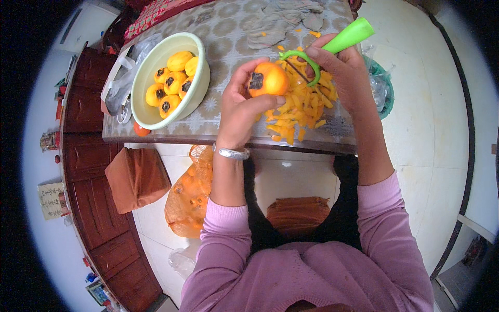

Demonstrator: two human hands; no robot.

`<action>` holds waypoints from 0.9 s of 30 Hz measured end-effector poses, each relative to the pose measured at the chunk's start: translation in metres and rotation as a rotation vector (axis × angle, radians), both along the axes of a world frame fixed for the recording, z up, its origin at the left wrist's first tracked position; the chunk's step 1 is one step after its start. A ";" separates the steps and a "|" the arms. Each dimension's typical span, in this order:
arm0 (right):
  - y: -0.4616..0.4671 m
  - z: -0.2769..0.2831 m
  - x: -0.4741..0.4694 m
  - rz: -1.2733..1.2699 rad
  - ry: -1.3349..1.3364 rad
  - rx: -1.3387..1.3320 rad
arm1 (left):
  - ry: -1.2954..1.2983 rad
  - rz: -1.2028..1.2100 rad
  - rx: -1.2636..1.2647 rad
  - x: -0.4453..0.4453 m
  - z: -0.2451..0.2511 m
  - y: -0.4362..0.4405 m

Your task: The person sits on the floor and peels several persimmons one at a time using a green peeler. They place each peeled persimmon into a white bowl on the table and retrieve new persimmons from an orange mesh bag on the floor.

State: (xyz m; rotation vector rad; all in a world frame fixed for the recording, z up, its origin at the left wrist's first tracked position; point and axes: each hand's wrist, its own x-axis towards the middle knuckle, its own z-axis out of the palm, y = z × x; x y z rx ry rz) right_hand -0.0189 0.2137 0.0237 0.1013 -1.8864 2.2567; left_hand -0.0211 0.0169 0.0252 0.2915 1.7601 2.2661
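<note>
An orange persimmon (274,80) rests in my left hand (241,101), its dark calyx turned to the left. My right hand (338,64) grips a bright green peeler (349,36) by the handle. The peeler's curved head and dark blade lie just right of the fruit, apart from it. Below both hands a heap of orange peel strips (306,107) covers part of the table (226,35). To the left stands a pale green basin (199,91) with several peeled persimmons (174,82) in it, most showing dark calyxes.
A crumpled grey cloth (269,23) lies at the table's far side. One reddish fruit (141,129) sits by the basin near the front edge. Plastic bags (128,82) lie left of the basin. An orange net bag of fruit (191,199) and a lined green bin (384,91) stand on the floor.
</note>
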 end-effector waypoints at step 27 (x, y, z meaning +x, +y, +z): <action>0.003 -0.024 -0.011 -0.144 -0.052 0.300 | 0.054 -0.257 0.076 0.007 0.004 -0.012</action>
